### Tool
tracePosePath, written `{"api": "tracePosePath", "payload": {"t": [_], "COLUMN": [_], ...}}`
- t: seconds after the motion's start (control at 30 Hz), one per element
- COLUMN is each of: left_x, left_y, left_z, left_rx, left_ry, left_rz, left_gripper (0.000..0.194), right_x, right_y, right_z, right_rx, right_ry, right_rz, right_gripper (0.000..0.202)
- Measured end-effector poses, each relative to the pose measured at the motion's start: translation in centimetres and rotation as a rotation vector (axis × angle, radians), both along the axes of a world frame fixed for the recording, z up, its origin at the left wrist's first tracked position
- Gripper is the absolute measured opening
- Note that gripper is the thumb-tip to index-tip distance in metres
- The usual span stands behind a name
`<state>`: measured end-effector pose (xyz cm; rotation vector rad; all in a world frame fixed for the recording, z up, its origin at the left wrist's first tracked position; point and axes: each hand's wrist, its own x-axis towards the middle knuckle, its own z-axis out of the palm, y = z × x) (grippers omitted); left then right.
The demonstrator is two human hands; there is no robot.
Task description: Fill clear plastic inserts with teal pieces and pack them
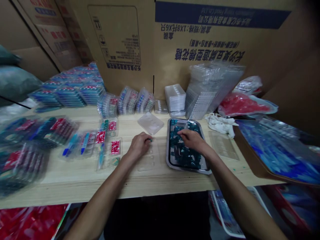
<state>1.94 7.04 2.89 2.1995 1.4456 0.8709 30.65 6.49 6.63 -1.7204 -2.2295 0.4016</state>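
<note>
My left hand (140,145) is closed in a pinch above a clear plastic blister tray (148,160) lying on the table. A small dark green piece (150,140) shows at its fingertips. To the right, a metal tray (170,163) holds many loose dark teal pieces (183,153). My right hand (193,140) reaches over that tray with thumb and fingers pressed together; what they hold, if anything, I cannot make out. Just behind the blister tray lies another clear plastic piece (150,123).
Filled blister packs (115,146) with red packets and blue pens lie at left, with stacked packs (70,86) behind. Clear plastic stacks (200,96), a white glove-like bundle (221,124) and a bag of red pieces (246,104) stand at back right. A carton of blue items (280,150) sits right.
</note>
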Motion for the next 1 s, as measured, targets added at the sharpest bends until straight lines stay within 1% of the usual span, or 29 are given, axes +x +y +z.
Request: {"api": "tracePosePath", "payload": {"t": [0.1, 0.17, 0.2, 0.27, 0.33, 0.47, 0.57, 0.67, 0.77, 0.9, 1.0], "left_x": [0.0, -0.2, -0.2, -0.3, -0.3, -0.5, -0.5, -0.5, -0.5, -0.3, 0.0], "left_y": [0.7, 0.6, 0.5, 0.5, 0.5, 0.8, 0.8, 0.6, 0.3, -0.2, -0.7], "left_z": [-1.4, -1.9, -2.0, -2.1, -2.1, -2.5, -2.8, -2.9, -2.7, -2.2, -2.0], "left_rx": [-0.032, -0.043, -0.041, -0.045, -0.061, -0.080, -0.091, -0.044, 0.021, 0.007, 0.015], "left_ry": [0.009, -0.010, -0.025, -0.052, -0.071, -0.147, -0.212, -0.209, -0.221, -0.225, -0.211], "left_rz": [-0.053, -0.035, -0.003, 0.068, 0.097, 0.075, 0.099, 0.081, 0.045, 0.034, 0.027], "left_gripper": [0.024, 0.023, 0.024, 0.025, 0.024, 0.024, 0.025, 0.021, 0.019, 0.020, 0.018], "right_x": [1.7, 2.3, 2.4, 2.3, 2.0, 1.1, 0.8, 0.5, -0.4, -2.7, -4.6], "right_y": [-0.8, -1.1, -1.2, -1.1, -1.0, -0.9, -0.9, -1.0, -1.4, -2.2, -2.5], "right_z": [-1.0, -1.4, -1.6, -1.8, -1.8, -1.9, -2.0, -2.1, -2.1, -1.6, -1.2], "right_rx": [-0.033, -0.058, -0.072, -0.101, -0.112, -0.100, -0.096, -0.084, -0.047, -0.016, 0.014], "right_ry": [0.037, 0.063, 0.071, 0.075, 0.073, 0.077, 0.080, 0.061, -0.005, -0.116, -0.211], "right_rz": [-0.050, -0.071, -0.080, -0.088, -0.081, -0.082, -0.090, -0.087, -0.062, 0.019, 0.013], "right_gripper": [0.033, 0.033, 0.033, 0.033, 0.033, 0.032, 0.032, 0.033, 0.033, 0.036, 0.034]}}
